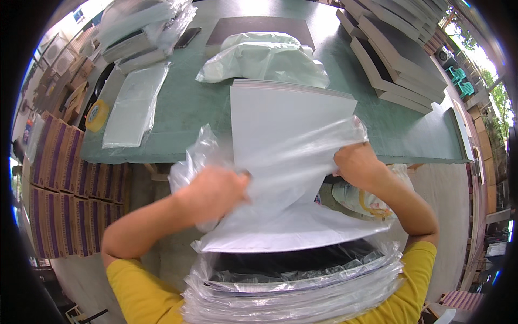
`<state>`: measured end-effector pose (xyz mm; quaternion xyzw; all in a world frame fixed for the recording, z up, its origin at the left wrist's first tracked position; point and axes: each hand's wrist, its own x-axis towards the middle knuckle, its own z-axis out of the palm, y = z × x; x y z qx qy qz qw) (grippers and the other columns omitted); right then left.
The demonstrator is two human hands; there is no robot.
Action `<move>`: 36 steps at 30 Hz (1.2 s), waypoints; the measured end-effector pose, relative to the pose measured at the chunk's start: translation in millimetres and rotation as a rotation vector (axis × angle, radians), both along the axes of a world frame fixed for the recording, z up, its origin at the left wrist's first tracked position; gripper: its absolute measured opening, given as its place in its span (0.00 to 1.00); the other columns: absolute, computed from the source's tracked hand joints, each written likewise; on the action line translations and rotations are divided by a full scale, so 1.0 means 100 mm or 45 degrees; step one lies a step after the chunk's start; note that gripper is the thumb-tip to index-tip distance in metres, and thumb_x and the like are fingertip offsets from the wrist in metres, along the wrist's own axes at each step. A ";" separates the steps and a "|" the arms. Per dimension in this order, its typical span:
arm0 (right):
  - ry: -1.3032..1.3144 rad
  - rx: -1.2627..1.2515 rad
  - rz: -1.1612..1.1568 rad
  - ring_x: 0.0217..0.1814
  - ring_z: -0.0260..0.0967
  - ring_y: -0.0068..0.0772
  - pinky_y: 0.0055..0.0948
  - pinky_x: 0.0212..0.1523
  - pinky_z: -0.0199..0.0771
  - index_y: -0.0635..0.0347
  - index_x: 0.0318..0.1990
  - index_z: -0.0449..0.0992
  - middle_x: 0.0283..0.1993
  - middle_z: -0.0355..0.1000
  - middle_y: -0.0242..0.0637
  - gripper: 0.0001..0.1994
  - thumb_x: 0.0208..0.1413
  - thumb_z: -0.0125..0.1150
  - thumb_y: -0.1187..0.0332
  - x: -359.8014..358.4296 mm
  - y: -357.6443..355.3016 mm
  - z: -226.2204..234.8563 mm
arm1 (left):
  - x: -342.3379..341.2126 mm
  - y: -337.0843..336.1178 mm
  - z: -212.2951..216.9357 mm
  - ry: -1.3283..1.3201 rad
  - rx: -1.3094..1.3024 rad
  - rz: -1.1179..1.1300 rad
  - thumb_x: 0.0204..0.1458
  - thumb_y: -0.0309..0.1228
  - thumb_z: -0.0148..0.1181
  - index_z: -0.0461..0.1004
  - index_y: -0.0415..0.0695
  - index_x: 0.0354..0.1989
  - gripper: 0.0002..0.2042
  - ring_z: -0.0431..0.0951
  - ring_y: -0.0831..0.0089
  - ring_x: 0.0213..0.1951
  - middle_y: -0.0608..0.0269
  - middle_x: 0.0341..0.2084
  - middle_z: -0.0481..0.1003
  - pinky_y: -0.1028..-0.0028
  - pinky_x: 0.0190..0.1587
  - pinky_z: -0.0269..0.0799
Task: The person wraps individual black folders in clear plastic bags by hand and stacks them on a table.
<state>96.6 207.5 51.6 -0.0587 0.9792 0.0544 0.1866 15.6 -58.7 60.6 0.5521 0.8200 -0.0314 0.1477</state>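
One clear bag (315, 148) partly over white boards (280, 108), right fingers (345, 155) pinching it, left fingers (241, 186) too blurred to tell.

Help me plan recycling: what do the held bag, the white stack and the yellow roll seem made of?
Bag: glossy plastic film, by its see-through wrinkles and highlights.
White stack: probably matte paper or card, by its flat face and layered edge.
Yellow roll: likely glossy plastic tape, by its translucent look.

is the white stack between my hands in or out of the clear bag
Partly in, it seems: the white stack has its top bare, while the clear bag covers its lower part.
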 end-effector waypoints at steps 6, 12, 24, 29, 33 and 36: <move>0.654 -0.433 0.725 0.38 0.65 0.35 0.33 0.34 0.67 0.59 0.20 0.72 0.29 0.69 0.34 0.08 0.45 0.52 0.67 0.16 -0.49 0.28 | -0.57 -0.05 -0.25 0.681 -0.062 0.206 0.41 0.31 0.53 0.70 0.41 0.24 0.07 0.73 0.62 0.27 0.56 0.21 0.71 0.67 0.25 0.67; -0.552 -0.560 0.361 0.34 0.68 0.41 0.30 0.35 0.70 0.62 0.26 0.71 0.31 0.70 0.39 0.05 0.45 0.55 0.69 0.00 -0.52 0.19 | -0.37 -0.11 -0.12 0.399 0.506 -0.252 0.37 0.26 0.50 0.65 0.46 0.17 0.03 0.68 0.74 0.19 0.65 0.16 0.67 0.72 0.20 0.64; 0.043 -0.410 0.262 0.34 0.68 0.38 0.33 0.37 0.67 0.62 0.28 0.71 0.26 0.69 0.37 0.06 0.39 0.55 0.72 0.11 -0.26 0.18 | -0.15 -0.48 -0.78 0.108 -0.207 0.042 0.41 0.38 0.53 0.71 0.40 0.23 0.12 0.74 0.60 0.25 0.55 0.20 0.73 0.65 0.29 0.69; 1.133 -0.754 -0.381 0.27 0.66 0.37 0.33 0.29 0.67 0.59 0.34 0.68 0.28 0.66 0.40 0.15 0.33 0.55 0.82 -0.27 0.24 0.39 | -0.17 -0.40 -0.13 -1.192 0.456 0.277 0.37 0.30 0.58 0.70 0.38 0.18 0.08 0.71 0.75 0.20 0.61 0.14 0.70 0.73 0.22 0.64; 0.725 -0.812 -0.208 0.31 0.66 0.38 0.32 0.31 0.66 0.57 0.38 0.68 0.34 0.66 0.39 0.20 0.32 0.53 0.84 0.00 -0.05 -0.08 | -0.87 -0.65 -0.11 -0.276 1.011 1.119 0.38 0.19 0.53 0.68 0.39 0.29 0.07 0.72 0.74 0.24 0.60 0.21 0.72 0.76 0.26 0.67; 1.101 -0.702 -0.232 0.38 0.65 0.40 0.31 0.35 0.66 0.55 0.45 0.67 0.40 0.65 0.38 0.27 0.30 0.51 0.85 -0.05 -0.02 -0.12 | -1.05 -0.46 -0.44 0.492 1.159 0.811 0.34 0.15 0.51 0.67 0.44 0.41 0.20 0.72 0.65 0.34 0.56 0.34 0.71 0.72 0.34 0.68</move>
